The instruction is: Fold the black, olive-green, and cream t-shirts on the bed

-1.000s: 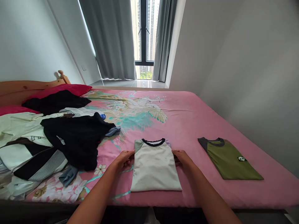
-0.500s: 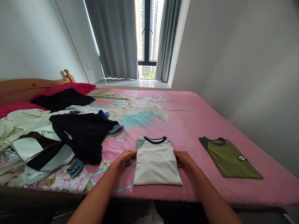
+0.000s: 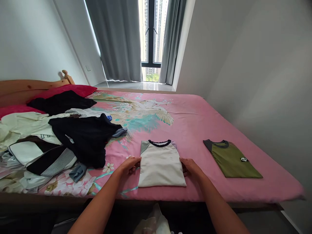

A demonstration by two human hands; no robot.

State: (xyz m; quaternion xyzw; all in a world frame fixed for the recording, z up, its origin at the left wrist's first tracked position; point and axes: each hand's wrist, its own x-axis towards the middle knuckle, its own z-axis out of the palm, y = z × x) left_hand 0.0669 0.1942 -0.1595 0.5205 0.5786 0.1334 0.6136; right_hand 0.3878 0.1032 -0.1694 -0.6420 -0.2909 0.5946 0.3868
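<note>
A folded white T-shirt [image 3: 161, 169] with a dark collar, one grey-green and one lilac shoulder, lies flat near the front edge of the bed. My left hand [image 3: 131, 164] pinches its left side edge between thumb and fingers. At the opposite side edge, my right hand [image 3: 191, 165] grips the cloth in the same way; the fingertips are partly tucked under it. Off to the right rests a folded olive-green T-shirt [image 3: 235, 162] with a dark grey collar and a panda patch, touched by neither hand.
Loose clothes are heaped on the left, among them a black shirt [image 3: 85, 136] and a black-and-white striped garment [image 3: 51, 162]. Red pillows [image 3: 83, 90] lie by the wooden headboard [image 3: 34, 86]. A translucent plastic bag [image 3: 154, 222] sits below the bed's edge.
The view has shifted slightly, with the scene sitting a little higher and more to the left. Both hands stay at the white T-shirt's side edges, and the shirt looks unchanged.
</note>
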